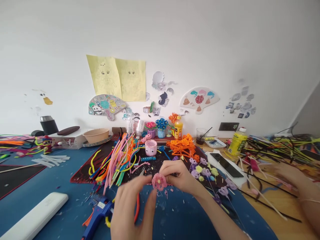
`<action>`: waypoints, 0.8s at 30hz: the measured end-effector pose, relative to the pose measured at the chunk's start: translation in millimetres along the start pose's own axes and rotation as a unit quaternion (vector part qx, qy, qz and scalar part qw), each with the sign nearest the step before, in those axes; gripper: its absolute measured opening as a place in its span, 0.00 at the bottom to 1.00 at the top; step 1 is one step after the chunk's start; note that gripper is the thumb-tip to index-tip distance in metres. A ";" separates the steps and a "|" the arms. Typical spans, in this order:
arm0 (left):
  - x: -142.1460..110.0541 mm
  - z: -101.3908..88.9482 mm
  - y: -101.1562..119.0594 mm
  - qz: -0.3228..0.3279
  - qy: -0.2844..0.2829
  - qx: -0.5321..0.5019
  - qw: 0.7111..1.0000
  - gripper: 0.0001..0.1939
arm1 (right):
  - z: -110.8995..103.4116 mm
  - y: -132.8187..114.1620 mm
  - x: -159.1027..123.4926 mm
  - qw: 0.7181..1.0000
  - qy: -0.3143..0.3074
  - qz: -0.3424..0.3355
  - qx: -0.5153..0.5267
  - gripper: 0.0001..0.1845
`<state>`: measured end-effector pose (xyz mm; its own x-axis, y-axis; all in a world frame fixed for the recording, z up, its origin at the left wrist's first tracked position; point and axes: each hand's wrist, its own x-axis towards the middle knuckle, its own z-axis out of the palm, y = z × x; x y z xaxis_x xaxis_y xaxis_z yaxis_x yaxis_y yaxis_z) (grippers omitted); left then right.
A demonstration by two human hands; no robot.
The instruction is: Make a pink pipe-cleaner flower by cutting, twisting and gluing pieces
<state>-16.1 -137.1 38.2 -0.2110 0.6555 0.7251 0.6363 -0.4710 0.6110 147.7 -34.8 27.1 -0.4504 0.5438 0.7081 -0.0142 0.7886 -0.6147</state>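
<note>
A pink pipe-cleaner flower (pixel 159 182) with a pale yellow centre is held up in front of me, facing my camera. My right hand (pixel 178 175) pinches it from behind and the right side, with the fingers curled. Close to the flower's left edge is my left hand (pixel 132 203), its thumb and forefinger apart; whether a fingertip touches a petal I cannot tell. Below and left lies a blue hot glue gun (pixel 98 213). Beyond the flower stands a pink pot (pixel 151 148) with a small face on it.
Pipe cleaners (pixel 120 156) are heaped on the left, orange ones (pixel 183 146) behind. Purple and yellow flowers (pixel 206 172) lie right, near a phone (pixel 226 165). A white power bank (pixel 37 215) lies front left. Another person's hand (pixel 285 173) is at far right.
</note>
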 end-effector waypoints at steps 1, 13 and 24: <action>11.9 0.0 -2.7 0.003 -0.007 0.005 1.000 0.10 | 1.0 -5.5 3.3 1.000 -0.011 -0.006 -0.004 0.17; 44.1 0.0 0.6 -0.126 -0.043 -0.123 0.983 0.12 | 0.1 -20.5 18.1 0.998 -0.048 -0.019 -0.040 0.13; 49.3 7.5 -32.0 -0.177 -0.136 -0.112 0.968 0.16 | -32.1 88.6 81.4 0.968 0.173 0.180 -0.028 0.25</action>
<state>-41.2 -85.3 52.0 -0.1643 0.9163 0.3652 0.3765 -0.2839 0.8819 138.5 88.6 41.5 -0.0903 0.8427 0.5308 0.1410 0.5384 -0.8308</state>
